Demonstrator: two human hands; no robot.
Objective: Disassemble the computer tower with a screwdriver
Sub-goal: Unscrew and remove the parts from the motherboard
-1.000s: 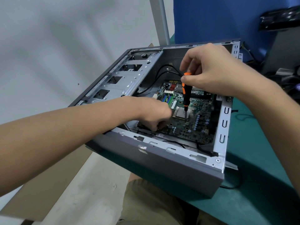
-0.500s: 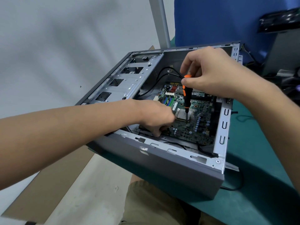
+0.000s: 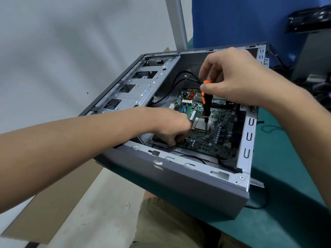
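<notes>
An open grey computer tower (image 3: 179, 185) lies on its side at the edge of a green table (image 3: 286, 203). Inside it sits the green motherboard (image 3: 220, 133). My right hand (image 3: 232, 77) pinches the top of a black and orange screwdriver (image 3: 206, 106), which stands upright with its tip on the board beside the silver processor (image 3: 201, 125). My left hand (image 3: 172, 126) reaches into the case at the board's near left corner with its fingers curled down. What those fingers hold is hidden.
A metal drive cage (image 3: 136, 86) fills the case's left side, and black cables (image 3: 180, 81) run along the back. A blue panel (image 3: 241, 20) and dark equipment (image 3: 308, 24) stand behind. Cardboard (image 3: 50, 203) lies on the floor below, left of my knee (image 3: 170, 224).
The screwdriver stays upright on the same spot on the board while my right fingers shift slightly on its top. My left hand keeps its place in the case.
</notes>
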